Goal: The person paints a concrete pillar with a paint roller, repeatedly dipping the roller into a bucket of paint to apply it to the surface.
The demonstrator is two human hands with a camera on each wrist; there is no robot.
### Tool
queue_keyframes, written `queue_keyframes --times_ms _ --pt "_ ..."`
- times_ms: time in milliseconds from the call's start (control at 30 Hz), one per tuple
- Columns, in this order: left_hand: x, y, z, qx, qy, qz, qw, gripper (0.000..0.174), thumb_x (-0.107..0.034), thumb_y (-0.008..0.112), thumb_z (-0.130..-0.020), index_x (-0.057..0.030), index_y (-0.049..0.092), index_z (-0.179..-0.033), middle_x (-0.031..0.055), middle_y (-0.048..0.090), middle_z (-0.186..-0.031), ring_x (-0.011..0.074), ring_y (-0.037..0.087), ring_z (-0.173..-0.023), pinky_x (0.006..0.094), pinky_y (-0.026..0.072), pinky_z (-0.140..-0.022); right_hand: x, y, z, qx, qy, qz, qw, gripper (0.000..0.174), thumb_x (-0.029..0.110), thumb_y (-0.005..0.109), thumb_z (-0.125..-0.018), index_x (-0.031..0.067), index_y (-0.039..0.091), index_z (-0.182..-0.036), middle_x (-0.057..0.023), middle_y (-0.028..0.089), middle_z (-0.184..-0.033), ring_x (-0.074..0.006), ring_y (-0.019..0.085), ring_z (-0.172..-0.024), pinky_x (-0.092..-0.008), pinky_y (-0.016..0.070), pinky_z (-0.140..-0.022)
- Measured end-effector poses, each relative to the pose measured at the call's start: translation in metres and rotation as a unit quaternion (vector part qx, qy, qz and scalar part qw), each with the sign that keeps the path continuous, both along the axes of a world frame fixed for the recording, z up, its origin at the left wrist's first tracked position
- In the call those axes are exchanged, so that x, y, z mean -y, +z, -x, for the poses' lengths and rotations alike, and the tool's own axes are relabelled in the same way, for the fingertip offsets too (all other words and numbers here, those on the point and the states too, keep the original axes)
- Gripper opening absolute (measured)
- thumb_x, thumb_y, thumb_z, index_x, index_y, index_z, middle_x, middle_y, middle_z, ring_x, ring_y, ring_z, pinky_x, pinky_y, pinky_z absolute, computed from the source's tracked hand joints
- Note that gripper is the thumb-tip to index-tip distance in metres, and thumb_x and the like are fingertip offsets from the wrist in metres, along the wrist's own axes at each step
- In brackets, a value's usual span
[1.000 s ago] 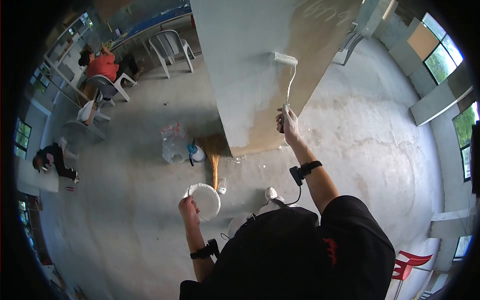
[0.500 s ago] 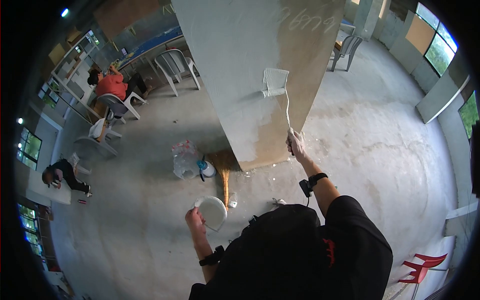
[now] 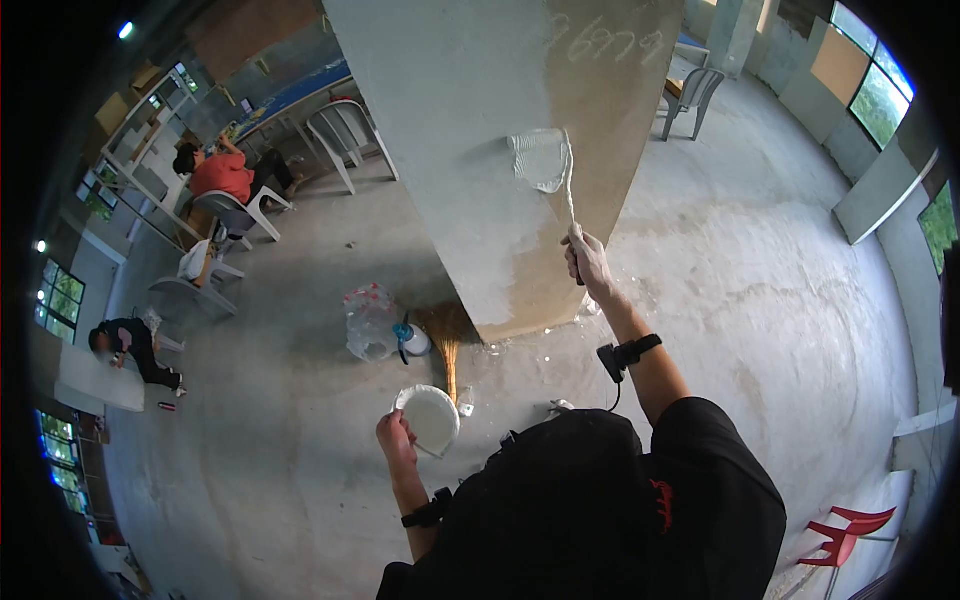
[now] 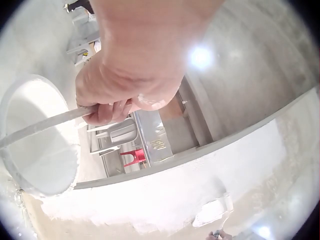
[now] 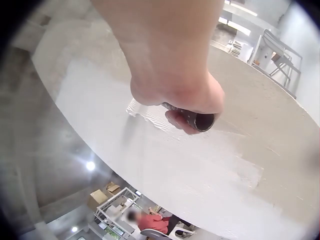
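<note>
My right hand (image 3: 588, 265) grips the handle of a paint roller (image 3: 571, 195), its frame coated in white. In the right wrist view, the dark, hollow end of the roller handle (image 5: 200, 121) sticks out below my palm. The roller lies against a wide column (image 3: 430, 120), at a thick, ridged patch of white paint (image 3: 541, 165). Lower left, my left hand (image 3: 397, 440) holds a white bucket (image 3: 457, 420) by its bail. In the left wrist view the paint-crusted bail (image 4: 47, 123) runs from my curled fingers across the bucket's mouth. White paint shows inside.
Near the column's foot are a broom (image 3: 452, 365), a spray bottle (image 3: 412, 340) and a clear plastic bag (image 3: 370, 320). A person in red (image 3: 222, 175) sits at the left, another person (image 3: 140, 350) bends further down. A red chair (image 3: 845, 535) stands lower right.
The roller first came down the column, leaving a thick white patch, then went back up a little. The head view has shifted. My left hand keeps holding the bucket.
</note>
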State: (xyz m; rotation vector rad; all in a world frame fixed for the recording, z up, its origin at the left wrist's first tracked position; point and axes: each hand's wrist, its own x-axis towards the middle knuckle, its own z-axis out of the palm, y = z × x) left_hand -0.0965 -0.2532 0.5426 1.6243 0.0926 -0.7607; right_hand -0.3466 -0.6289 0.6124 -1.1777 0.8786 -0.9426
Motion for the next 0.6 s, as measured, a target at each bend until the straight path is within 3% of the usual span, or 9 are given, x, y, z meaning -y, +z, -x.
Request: queue_keyframes --times_ms 300,467,600 --pt "-0.007 -0.020 -0.004 0.001 -0.013 -0.051 0.999 0.025 -0.017 0.055 -0.088 -0.0114 0.043 -0.067 -0.0038 0.034 -0.053 0.0084 0.030 -0.039 0.0261 0.0257 -0.036 -0.001 0.065 -0.021 0.027 0.006 0.035 0.999 0.041 0.047 0.046 -0.095 0.0099 0.047 -0.078 0.0052 0.041 -0.059 -0.0034 0.036 -0.044 -0.0201 0.0302 -0.039" --pt "-0.028 -0.060 -0.005 0.020 -0.036 0.019 0.999 0.027 -0.018 0.057 -0.086 -0.0126 0.043 -0.064 -0.0036 0.035 -0.052 0.0085 0.032 -0.039 0.0255 0.0276 -0.036 -0.010 0.092 -0.028 0.047 0.000 0.069 0.997 0.042 0.048 0.046 -0.095 0.0107 0.046 -0.077 0.0050 0.040 -0.059 -0.0034 0.036 -0.044 -0.0202 0.0309 -0.039" --pt "-0.033 -0.057 -0.003 0.021 -0.019 -0.017 0.999 0.026 -0.018 0.058 -0.085 -0.0118 0.043 -0.064 -0.0032 0.036 -0.051 0.0083 0.033 -0.039 0.0255 0.0282 -0.035 -0.003 0.131 -0.037 0.055 -0.010 0.099 0.993 0.043 0.050 0.047 -0.094 0.0112 0.046 -0.076 0.0050 0.040 -0.059 -0.0032 0.036 -0.044 -0.0200 0.0309 -0.039"
